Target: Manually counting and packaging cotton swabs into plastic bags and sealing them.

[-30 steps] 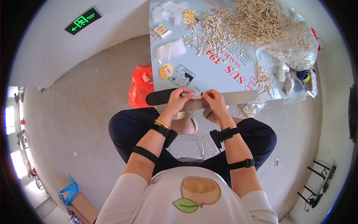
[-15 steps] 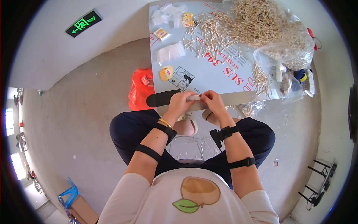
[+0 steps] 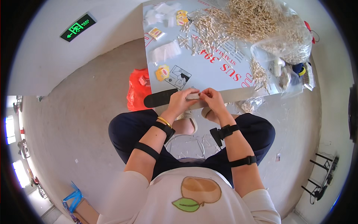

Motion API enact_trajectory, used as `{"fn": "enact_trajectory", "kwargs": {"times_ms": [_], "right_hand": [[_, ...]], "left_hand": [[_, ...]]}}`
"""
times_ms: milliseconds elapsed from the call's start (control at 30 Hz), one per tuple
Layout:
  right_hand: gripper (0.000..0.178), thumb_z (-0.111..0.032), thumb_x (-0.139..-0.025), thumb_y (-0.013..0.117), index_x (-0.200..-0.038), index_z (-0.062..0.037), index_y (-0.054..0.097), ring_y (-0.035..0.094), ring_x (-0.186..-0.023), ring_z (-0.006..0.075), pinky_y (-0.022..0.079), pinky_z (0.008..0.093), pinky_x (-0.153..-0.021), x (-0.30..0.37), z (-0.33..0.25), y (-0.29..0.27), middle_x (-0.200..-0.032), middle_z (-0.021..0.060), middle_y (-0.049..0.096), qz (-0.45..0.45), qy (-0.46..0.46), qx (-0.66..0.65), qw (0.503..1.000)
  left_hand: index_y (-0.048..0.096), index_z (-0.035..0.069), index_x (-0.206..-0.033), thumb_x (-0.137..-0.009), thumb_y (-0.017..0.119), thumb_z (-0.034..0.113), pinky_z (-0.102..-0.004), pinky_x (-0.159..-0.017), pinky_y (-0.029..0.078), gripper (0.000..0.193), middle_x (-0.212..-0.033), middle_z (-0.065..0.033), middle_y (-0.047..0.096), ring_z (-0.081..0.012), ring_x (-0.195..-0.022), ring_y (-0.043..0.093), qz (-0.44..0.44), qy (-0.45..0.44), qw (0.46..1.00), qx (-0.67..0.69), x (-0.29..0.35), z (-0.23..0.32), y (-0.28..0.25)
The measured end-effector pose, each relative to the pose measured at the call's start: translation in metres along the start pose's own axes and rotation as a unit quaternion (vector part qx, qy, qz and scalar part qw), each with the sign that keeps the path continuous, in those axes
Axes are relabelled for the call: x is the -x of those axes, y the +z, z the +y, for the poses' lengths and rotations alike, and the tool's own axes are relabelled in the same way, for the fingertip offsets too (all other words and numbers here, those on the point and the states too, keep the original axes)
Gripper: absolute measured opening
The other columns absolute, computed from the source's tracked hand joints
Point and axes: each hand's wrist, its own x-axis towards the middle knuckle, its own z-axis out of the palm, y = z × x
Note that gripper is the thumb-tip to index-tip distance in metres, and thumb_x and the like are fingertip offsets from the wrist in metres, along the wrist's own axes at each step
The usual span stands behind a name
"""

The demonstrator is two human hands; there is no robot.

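At the table's near edge, a small white bundle (image 3: 192, 96), which looks like cotton swabs in a clear bag, lies across my fingers. My left hand (image 3: 181, 101) is closed round its left part. Pinched at its right end are the fingertips of my right hand (image 3: 212, 99); what exactly they grip is too small to make out. Beyond my hands, loose cotton swabs (image 3: 212, 31) are strewn over the table (image 3: 212, 80), with a large heap of brownish swabs (image 3: 257, 18) behind. Flat clear bags (image 3: 166, 51) and yellow cards (image 3: 162, 73) lie to the left.
A black strip (image 3: 161, 98) runs along the table's near left edge, beside a red plastic bag (image 3: 137, 89). On the right are a clear bag of swabs (image 3: 294, 48), a swab pile (image 3: 259, 76) and a white bottle (image 3: 278, 66). Swabs litter the floor below.
The view has shifted slightly, moving the table a little left and up. Both hands stay together at the bundle, which now shows more level and more fully between them.
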Motion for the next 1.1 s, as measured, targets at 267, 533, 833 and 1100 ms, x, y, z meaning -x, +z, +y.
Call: {"fn": "enact_trajectory", "kwargs": {"times_ms": [267, 533, 833, 1100], "right_hand": [[0.016, -0.015, -0.095, 0.075, -0.099, -0.0002, 0.070, 0.065, -0.079, 0.0091, 0.051, 0.0254, -0.072, 0.005, 0.005, -0.004, -0.086, 0.0027, 0.072, 0.008, -0.001, -0.036, 0.999], [0.014, -0.014, -0.096, 0.073, -0.100, -0.0014, 0.069, 0.062, -0.078, 0.0079, 0.050, 0.0248, -0.071, 0.023, -0.026, 0.000, -0.085, 0.0000, 0.069, 0.028, -0.018, -0.027, 0.999], [0.013, -0.016, -0.100, 0.072, -0.100, -0.0041, 0.066, 0.060, -0.090, 0.0055, 0.046, 0.0219, -0.084, 0.108, -0.167, 0.002, -0.093, -0.0030, 0.066, -0.091, -0.118, -0.143, 0.978], [0.011, -0.013, -0.101, 0.070, -0.100, -0.0043, 0.064, 0.057, -0.089, 0.0044, 0.045, 0.0210, -0.079, 0.174, -0.223, 0.015, -0.096, -0.0021, 0.065, -0.156, -0.211, -0.186, 0.947]], "left_hand": [[0.077, 0.013, -0.111, -0.083, 0.083, 0.024, -0.0311, -0.064, 0.052, 0.030, -0.092, -0.0060, 0.077, -0.0170, -0.075, 0.071, -0.005, -0.080, 0.995, 0.067, 0.010, 0.002, -0.008], [0.072, 0.005, -0.104, -0.089, 0.079, 0.022, -0.0250, -0.060, 0.045, 0.024, -0.096, -0.0025, 0.073, -0.0075, -0.066, 0.058, 0.025, -0.171, 0.976, 0.131, 0.024, -0.010, -0.023], [0.072, 0.006, -0.105, -0.086, 0.083, 0.020, -0.0345, -0.098, 0.049, 0.027, -0.115, -0.0060, 0.073, -0.0178, -0.106, 0.067, 0.196, 0.096, 0.960, 0.175, 0.051, 0.143, -0.096], [0.078, 0.005, -0.115, -0.087, 0.081, 0.005, -0.0253, -0.075, 0.057, 0.028, -0.097, -0.0080, 0.080, -0.0101, -0.083, 0.074, 0.094, 0.097, 0.975, 0.178, 0.099, 0.196, -0.134]]}}
